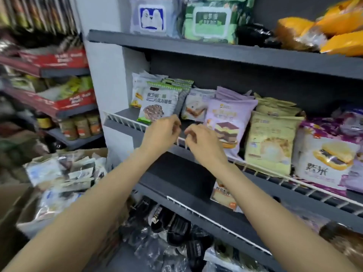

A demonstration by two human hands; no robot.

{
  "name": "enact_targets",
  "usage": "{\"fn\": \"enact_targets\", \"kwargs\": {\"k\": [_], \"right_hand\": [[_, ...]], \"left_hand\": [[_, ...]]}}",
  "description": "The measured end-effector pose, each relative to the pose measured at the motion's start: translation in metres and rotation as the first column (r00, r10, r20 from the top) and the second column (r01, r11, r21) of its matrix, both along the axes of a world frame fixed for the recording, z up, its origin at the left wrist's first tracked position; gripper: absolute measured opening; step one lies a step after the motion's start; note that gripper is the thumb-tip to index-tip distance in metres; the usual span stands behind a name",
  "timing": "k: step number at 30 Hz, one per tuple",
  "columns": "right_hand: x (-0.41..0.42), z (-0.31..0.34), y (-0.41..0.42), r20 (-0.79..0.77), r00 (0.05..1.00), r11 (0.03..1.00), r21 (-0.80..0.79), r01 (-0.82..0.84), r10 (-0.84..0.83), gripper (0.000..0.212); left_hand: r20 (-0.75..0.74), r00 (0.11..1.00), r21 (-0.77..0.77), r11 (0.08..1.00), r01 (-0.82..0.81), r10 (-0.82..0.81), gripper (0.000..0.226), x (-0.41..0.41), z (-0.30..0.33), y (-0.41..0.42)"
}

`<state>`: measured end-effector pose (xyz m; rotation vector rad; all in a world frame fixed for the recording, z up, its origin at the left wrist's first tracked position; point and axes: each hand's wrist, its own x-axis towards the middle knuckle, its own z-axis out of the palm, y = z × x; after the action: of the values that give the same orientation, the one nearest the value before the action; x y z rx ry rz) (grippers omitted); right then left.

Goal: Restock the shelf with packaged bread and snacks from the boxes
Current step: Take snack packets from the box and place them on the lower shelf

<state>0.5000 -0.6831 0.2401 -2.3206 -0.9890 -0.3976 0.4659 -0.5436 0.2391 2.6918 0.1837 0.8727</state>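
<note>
My left hand and right hand hover at middle shelf's white wire rail, fingers loosely curled, holding nothing. Behind rail: chocolate bread pack far left, purple cake pack, yellow pack, purple-rice bread pack right. Cardboard box near left, heaped with packets.

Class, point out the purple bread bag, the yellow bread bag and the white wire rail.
purple bread bag [225,122]: head view, front face.
yellow bread bag [269,142]: head view, front face.
white wire rail [121,119]: head view, left end.
</note>
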Motion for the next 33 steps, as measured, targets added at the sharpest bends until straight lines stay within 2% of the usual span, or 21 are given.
{"fn": "enact_targets", "kwargs": {"k": [6, 9, 12, 15, 16, 18, 20, 22, 24, 27, 29, 33], "right_hand": [[-0.030, -0.056, 0.165, -0.131, 0.961, 0.955, -0.145, -0.260, 0.242, 0.026], [-0.038, -0.101, 0.249, -0.231, 0.938, 0.931, -0.202, -0.304, 0.257, 0.024], [-0.037, -0.153, 0.325, -0.367, 0.904, 0.917, -0.241, -0.318, 0.217, 0.021], [-0.032, -0.208, 0.385, -0.464, 0.877, 0.903, -0.312, -0.296, 0.127, 0.033], [-0.028, -0.226, 0.401, -0.496, 0.865, 0.898, -0.345, -0.274, 0.074, 0.039], [-0.023, -0.253, 0.423, -0.580, 0.813, 0.881, -0.411, -0.234, -0.054, 0.055], [-0.017, -0.271, 0.433, -0.587, 0.791, 0.857, -0.485, -0.174, -0.172, 0.061], [-0.010, -0.281, 0.436, -0.534, 0.812, 0.833, -0.541, -0.113, -0.237, 0.061], [-0.004, -0.284, 0.437, -0.516, 0.831, 0.838, -0.531, -0.121, -0.207, 0.059], [0.004, -0.284, 0.435, -0.546, 0.830, 0.842, -0.497, -0.211, -0.114, 0.061], [0.007, -0.281, 0.433, -0.553, 0.829, 0.841, -0.484, -0.241, -0.081, 0.065], [0.007, -0.271, 0.426, -0.565, 0.823, 0.896, -0.393, -0.206, -0.059, 0.068]], "left_hand": [[-0.228, 0.937, -0.114, 0.949, -0.295, 0.264, 0.020, -0.048, -0.075, 0.168], [-0.365, 0.865, -0.133, 0.901, -0.414, 0.344, 0.023, -0.068, -0.119, 0.252], [-0.534, 0.773, -0.064, 0.895, -0.441, 0.342, 0.021, -0.082, -0.165, 0.326], [-0.687, 0.677, -0.057, 0.910, -0.410, 0.263, 0.033, -0.091, -0.205, 0.382], [-0.728, 0.657, -0.088, 0.923, -0.374, 0.197, 0.037, -0.092, -0.215, 0.395], [-0.823, 0.568, -0.187, 0.939, -0.288, 0.011, 0.061, -0.091, -0.233, 0.412], [-0.884, 0.438, -0.289, 0.928, -0.234, -0.164, 0.089, -0.089, -0.245, 0.417], [-0.889, 0.389, -0.337, 0.921, -0.195, -0.242, 0.095, -0.087, -0.258, 0.421], [-0.874, 0.423, -0.332, 0.930, -0.156, -0.240, 0.083, -0.086, -0.265, 0.426], [-0.821, 0.560, -0.209, 0.971, -0.118, -0.108, 0.048, -0.085, -0.266, 0.433], [-0.764, 0.645, -0.160, 0.978, -0.135, -0.036, 0.039, -0.085, -0.266, 0.437], [-0.562, 0.823, -0.291, 0.912, -0.290, 0.082, 0.026, -0.086, -0.258, 0.439]]}}
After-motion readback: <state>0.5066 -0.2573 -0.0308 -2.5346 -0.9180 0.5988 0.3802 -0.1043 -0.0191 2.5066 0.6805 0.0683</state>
